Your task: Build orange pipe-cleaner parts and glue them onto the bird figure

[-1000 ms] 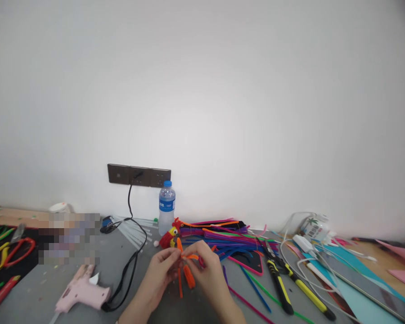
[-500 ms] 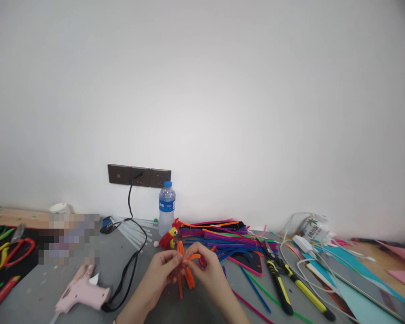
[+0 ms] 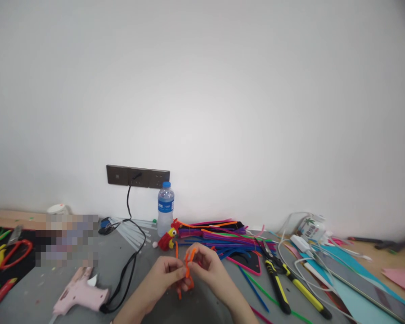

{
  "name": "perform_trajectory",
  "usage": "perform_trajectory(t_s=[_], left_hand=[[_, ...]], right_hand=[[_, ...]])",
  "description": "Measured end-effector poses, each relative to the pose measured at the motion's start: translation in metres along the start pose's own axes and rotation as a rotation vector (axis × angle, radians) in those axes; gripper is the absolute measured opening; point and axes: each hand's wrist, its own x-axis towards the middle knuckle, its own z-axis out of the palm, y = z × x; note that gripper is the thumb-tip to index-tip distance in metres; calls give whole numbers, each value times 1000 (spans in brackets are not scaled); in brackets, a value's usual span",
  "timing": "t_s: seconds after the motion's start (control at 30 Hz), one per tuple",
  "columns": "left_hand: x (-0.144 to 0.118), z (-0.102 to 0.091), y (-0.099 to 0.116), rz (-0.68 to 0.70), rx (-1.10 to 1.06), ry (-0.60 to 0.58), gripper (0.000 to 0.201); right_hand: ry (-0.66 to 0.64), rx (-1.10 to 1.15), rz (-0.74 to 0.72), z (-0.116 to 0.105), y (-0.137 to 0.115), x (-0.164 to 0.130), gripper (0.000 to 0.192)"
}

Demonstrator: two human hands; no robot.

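Orange pipe cleaners [image 3: 188, 266] are held between both hands, low in the middle of the head view. My left hand [image 3: 170, 273] pinches them from the left, and one strand sticks up and down past its fingers. My right hand [image 3: 205, 265] is closed on a bent orange loop at the upper right of the piece. The fingers hide where the strands meet. Just beyond the hands, a small red and yellow pipe-cleaner rooster [image 3: 168, 237] stands in front of a water bottle [image 3: 165, 211].
A pink glue gun [image 3: 84, 292] with a black cord lies at left, near red-handled scissors [image 3: 18, 254]. Behind the hands is a pile of coloured pipe cleaners [image 3: 219, 236]. Yellow-black pliers [image 3: 300, 288], a phone [image 3: 364, 285] and white cables lie at right.
The orange piece has been turned and bent; its right-pointing end now stands up as a loop at my right fingers. Both hands stay close together, and the view has shifted slightly.
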Motion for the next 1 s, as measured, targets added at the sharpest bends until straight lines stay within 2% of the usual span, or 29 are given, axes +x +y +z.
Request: perform_trajectory(t_s=[0.17, 0.33, 0.47, 0.77, 1.0], left_hand=[[-1, 0, -3, -8, -24, -63, 37], [1, 3, -3, 19, -79, -5, 41], [6, 5, -5, 75, 19, 9, 43], [7, 4, -10, 120, 79, 61, 40], [6, 3, -6, 163, 123, 90, 44]], right_hand=[[27, 109, 72, -3, 0, 0, 22], [89, 176, 113, -6, 1, 3, 28], [124, 158, 126, -7, 5, 5, 32], [126, 147, 110, -5, 12, 5, 32], [93, 123, 126, -4, 8, 6, 30]])
